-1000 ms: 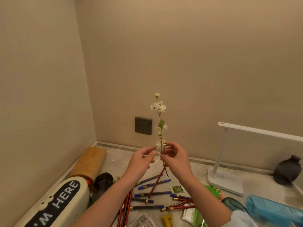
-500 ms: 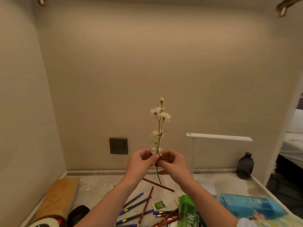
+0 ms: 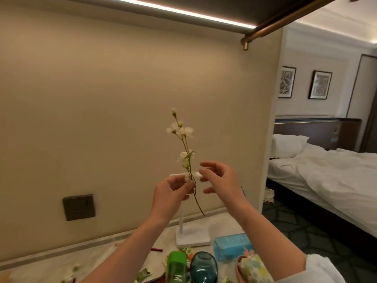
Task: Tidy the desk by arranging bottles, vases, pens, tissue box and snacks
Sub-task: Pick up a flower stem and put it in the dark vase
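I hold a thin flower sprig (image 3: 184,144) with small white blossoms upright in front of the beige wall. My left hand (image 3: 170,196) pinches its stem near the lowest blossom. My right hand (image 3: 221,180) is just to the right of the stem, fingers spread, not touching it. On the desk (image 3: 61,266) below lie a blue tissue pack (image 3: 232,247), a green bottle (image 3: 177,266), a dark teal glass object (image 3: 204,267) and small snack packets (image 3: 144,274).
A white desk lamp (image 3: 192,234) stands behind my hands, its base near the wall. A dark wall socket (image 3: 79,207) is at the lower left. A floral pouch (image 3: 253,269) lies at the bottom right. To the right are a bed (image 3: 326,176) and patterned floor.
My view has swung up and to the right, bringing the bed into sight. My right hand has let go of the sprig and opened; my left hand still holds it.
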Action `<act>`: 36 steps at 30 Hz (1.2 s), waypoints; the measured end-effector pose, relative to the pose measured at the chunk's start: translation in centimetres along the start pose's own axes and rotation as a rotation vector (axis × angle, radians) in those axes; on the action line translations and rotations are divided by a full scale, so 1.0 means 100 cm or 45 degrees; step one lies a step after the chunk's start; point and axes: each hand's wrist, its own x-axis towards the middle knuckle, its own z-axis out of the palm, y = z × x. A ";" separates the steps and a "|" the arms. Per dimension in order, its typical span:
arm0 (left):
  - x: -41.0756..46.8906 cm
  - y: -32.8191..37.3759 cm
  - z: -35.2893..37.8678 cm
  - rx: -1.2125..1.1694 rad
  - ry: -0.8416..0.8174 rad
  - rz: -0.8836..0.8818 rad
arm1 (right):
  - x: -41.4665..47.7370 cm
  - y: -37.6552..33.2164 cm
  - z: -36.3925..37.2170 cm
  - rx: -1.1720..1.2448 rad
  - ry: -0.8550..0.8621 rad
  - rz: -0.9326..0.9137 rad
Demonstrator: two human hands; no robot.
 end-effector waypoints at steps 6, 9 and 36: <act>0.023 0.010 0.088 0.059 -0.046 0.120 | 0.026 -0.019 -0.071 -0.055 0.054 -0.056; 0.036 0.012 0.134 0.100 -0.052 0.181 | 0.044 -0.016 -0.112 -0.091 0.090 -0.081; 0.157 -0.099 0.296 0.445 -0.015 -0.101 | 0.199 0.113 -0.262 0.100 0.181 0.041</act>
